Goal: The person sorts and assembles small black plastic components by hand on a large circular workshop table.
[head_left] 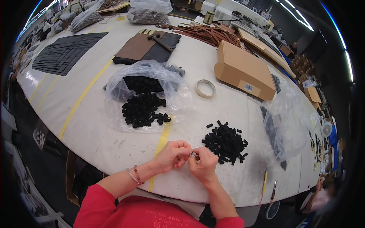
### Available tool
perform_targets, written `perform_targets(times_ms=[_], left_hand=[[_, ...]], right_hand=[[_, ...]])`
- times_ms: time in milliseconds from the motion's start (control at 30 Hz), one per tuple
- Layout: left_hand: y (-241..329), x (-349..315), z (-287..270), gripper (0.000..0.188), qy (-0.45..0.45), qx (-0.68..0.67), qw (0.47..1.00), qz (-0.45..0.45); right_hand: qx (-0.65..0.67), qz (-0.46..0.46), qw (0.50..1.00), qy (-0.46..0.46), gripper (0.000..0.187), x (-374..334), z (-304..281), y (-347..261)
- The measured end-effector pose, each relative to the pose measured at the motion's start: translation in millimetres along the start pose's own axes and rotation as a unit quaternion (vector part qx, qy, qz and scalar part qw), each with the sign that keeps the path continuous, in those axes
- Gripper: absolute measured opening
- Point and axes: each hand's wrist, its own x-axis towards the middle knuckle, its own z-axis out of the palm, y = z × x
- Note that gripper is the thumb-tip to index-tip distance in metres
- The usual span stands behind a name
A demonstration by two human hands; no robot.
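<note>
My left hand [172, 156] and my right hand [204, 164] meet above the table near its front edge, fingers pinched together. Between the fingertips shows a small thing with a silvery glint [194, 154], too small to name. Just right of my right hand lies a loose pile of short black pieces [226, 142]. Beyond my left hand, a clear plastic bag [176, 98] lies on its side, its mouth toward me. More small black pieces, some ring-like [142, 110], spill out of it.
A roll of tape [205, 88] and a cardboard box [245, 70] lie farther back. A hammer [161, 43] rests on dark and brown sheets. Black strips [68, 53] lie far left, brown straps [209, 34] at the back. At right are another plastic bag [291, 125] and a yellow-handled tool [265, 180].
</note>
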Motion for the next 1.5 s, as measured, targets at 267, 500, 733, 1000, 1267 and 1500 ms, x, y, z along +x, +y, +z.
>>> perform_targets(times_ms=[267, 500, 733, 1000, 1267, 1500], left_hand=[[-5, -2, 7, 0.007, 0.005, 0.06, 0.997, 0.051], [3, -4, 2, 0.005, -0.022, 0.06, 0.997, 0.042], [-1, -4, 5, 0.004, 0.024, 0.323, 0.925, 0.198], [14, -9, 7, 0.003, -0.015, 0.231, 0.97, 0.074], [-13, -3, 6, 0.009, 0.087, 0.615, 0.638, 0.456], [-19, 0, 7, 0.01, 0.065, 0.596, 0.66, 0.454]], right_hand=[[0.134, 0.178, 0.975, -0.015, 0.004, 5, -6, -6], [0.388, 0.341, 0.85, -0.101, 0.005, 14, -18, 3], [0.509, 0.437, 0.718, -0.186, 0.011, 13, -21, 11], [0.582, 0.427, 0.653, -0.231, 0.009, 12, -20, 18], [0.375, 0.365, 0.843, -0.124, 0.007, 3, -5, 8], [0.182, 0.235, 0.952, -0.075, 0.009, 4, -3, 0]])
